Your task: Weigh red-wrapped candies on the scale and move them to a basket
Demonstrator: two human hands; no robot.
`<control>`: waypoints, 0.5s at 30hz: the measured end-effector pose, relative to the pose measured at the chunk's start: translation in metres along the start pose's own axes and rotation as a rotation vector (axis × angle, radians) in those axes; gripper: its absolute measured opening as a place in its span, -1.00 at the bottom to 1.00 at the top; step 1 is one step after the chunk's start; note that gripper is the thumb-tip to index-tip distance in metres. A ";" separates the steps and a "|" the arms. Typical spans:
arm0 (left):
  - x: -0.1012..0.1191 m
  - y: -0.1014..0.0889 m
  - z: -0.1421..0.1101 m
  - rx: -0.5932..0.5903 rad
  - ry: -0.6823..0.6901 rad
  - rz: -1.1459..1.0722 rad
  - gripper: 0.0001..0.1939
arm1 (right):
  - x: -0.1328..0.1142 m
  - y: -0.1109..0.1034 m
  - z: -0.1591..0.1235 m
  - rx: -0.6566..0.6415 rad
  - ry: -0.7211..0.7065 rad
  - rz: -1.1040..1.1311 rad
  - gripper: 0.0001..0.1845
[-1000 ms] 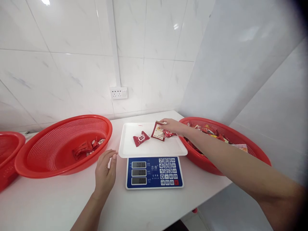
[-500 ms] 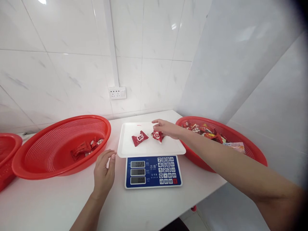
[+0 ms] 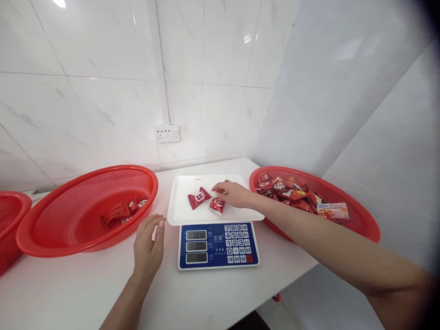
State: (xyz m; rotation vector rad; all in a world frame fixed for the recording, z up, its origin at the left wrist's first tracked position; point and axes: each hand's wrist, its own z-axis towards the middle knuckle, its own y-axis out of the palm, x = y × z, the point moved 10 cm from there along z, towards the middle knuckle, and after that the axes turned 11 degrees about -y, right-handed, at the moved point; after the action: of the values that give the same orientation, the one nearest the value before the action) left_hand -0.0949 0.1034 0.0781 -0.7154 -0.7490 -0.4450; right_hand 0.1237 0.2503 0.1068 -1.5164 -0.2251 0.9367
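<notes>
A digital scale (image 3: 217, 265) with a blue keypad panel stands on the table, topped by a white tray (image 3: 182, 215). On the tray's middle lies one red-wrapped candy (image 3: 198, 198). Just right of it, my right hand (image 3: 233, 194) has its thumb and fingers closed over a second red-wrapped candy (image 3: 217, 206), whose front shows below the fingers. A small edge of something peeks out behind that hand. My left hand (image 3: 149, 245) rests on the table left of the scale, fingers stretched, holding nothing. The scale's top display (image 3: 196, 235) seems to read 0.042.
At left, a red perforated basket (image 3: 68, 201) holds a few red wrapped pieces (image 3: 118, 214). Another red basket (image 3: 12, 201) is cut off at the far left. The right basket (image 3: 369, 229) holds many wrapped sweets (image 3: 297, 195), partly behind my right forearm. A wall socket (image 3: 167, 134) is behind.
My right hand has moved slightly left and toward me, and the candy under it now sits lower and closer to the other one. The top display reading has risen. My left hand is still.
</notes>
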 end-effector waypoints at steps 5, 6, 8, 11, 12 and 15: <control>-0.001 0.000 0.001 -0.005 -0.009 0.007 -0.75 | -0.046 0.014 0.001 -0.030 -0.354 -0.095 -0.54; -0.002 0.001 0.001 -0.007 -0.011 0.010 -0.75 | -0.050 0.020 0.001 -0.073 -0.390 -0.108 -0.53; -0.003 0.001 0.001 -0.013 -0.018 0.015 -0.74 | -0.050 0.028 0.001 -0.146 -0.402 -0.122 -0.55; -0.004 0.002 0.001 -0.024 -0.024 0.018 -0.75 | -0.040 0.028 0.004 -0.176 -0.345 -0.117 -0.56; -0.004 0.002 0.001 -0.024 -0.022 0.017 -0.75 | -0.036 0.027 0.005 -0.173 -0.322 -0.111 -0.56; -0.002 0.002 0.001 -0.016 -0.007 0.013 -0.75 | -0.026 0.021 0.003 -0.175 -0.262 -0.087 -0.54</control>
State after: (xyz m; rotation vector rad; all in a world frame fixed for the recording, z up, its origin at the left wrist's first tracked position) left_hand -0.0952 0.1052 0.0764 -0.7372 -0.7476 -0.4371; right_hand 0.0975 0.2316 0.0992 -1.5264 -0.5699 1.0665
